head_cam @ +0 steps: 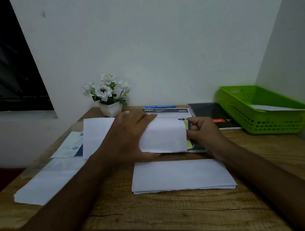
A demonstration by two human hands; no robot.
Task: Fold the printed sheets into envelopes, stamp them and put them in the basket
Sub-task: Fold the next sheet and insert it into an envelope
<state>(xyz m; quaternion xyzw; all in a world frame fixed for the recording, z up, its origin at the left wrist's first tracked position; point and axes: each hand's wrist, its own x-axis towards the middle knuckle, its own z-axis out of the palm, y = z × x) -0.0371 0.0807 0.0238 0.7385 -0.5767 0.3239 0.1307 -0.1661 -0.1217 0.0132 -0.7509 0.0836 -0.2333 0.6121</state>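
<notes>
Pinched in the curled fingers and thumb of the right hand is the right edge of a half-folded white printed sheet, where a strip of yellow and dark print shows past the blank back. Just left of that pinch, the left hand is laid across the fold with fingers spread and fairly straight. Its thumb lies at the near edge, and whether it is tucked underneath cannot be told.

The printed sheet is worked on top of another printed page with a dark header band, which juts out beyond the pinch. That lower page could be dragged along if the edge is pulled sideways. A skewed crease would probably follow if the left hand's pressure were eased before the edges are lined up. Thin paper held in so tight a pinch may tear or crumple at the corner.

On the near side of the grip lies a flat folded white paper packet on the brown wooden table, close under the right forearm. It could be swept off line by a careless withdrawal of the arm.

Right of the pinch and well apart stands the green slotted plastic basket, with a white sheet inside. A black folder with an orange label lies between the two and may be caught in a low carry. No stamp can be made out.
</notes>
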